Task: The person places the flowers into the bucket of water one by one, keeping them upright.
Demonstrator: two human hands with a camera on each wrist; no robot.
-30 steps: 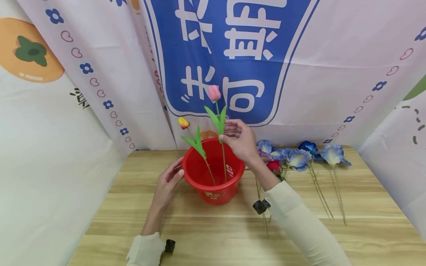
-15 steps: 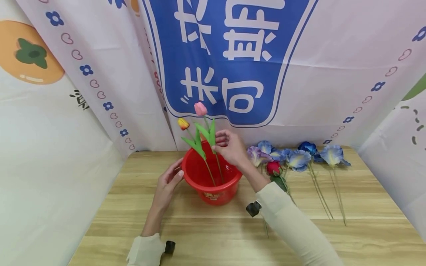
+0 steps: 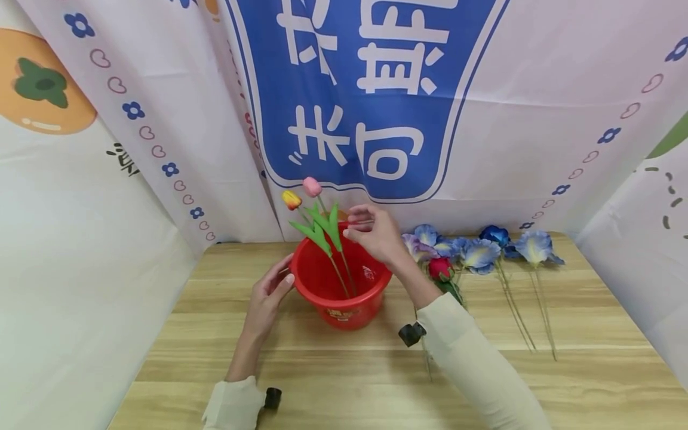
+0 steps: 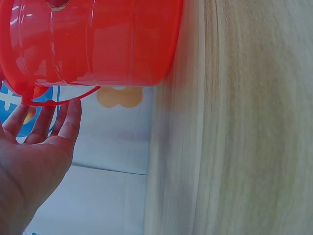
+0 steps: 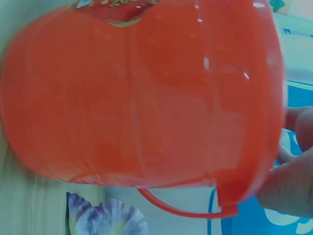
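A red plastic bucket (image 3: 352, 313) stands upright on the table. Two artificial tulips lean left inside it, a pink tulip (image 3: 312, 187) and a yellow-and-red tulip (image 3: 291, 200), with their green leaves overlapping. My left hand (image 3: 267, 295) rests at the bucket's left side; in the left wrist view its extended fingertips touch the bucket's thin handle (image 4: 58, 103) near the rim. Just over the back right rim is my right hand (image 3: 378, 233), fingers relaxed, apart from the pink tulip's stem and holding nothing. Only part of this hand shows in the right wrist view.
Right of the bucket lie a red rose (image 3: 441, 269), several pale blue and purple irises (image 3: 479, 255) and a dark blue flower (image 3: 494, 235), stems toward me. A printed cloth (image 3: 510, 161) hangs behind the wooden table (image 3: 215, 334).
My right hand has lowered the pink tulip leftward into the bucket, beside the other tulip, and let it go. The left hand has stayed at the bucket's side.
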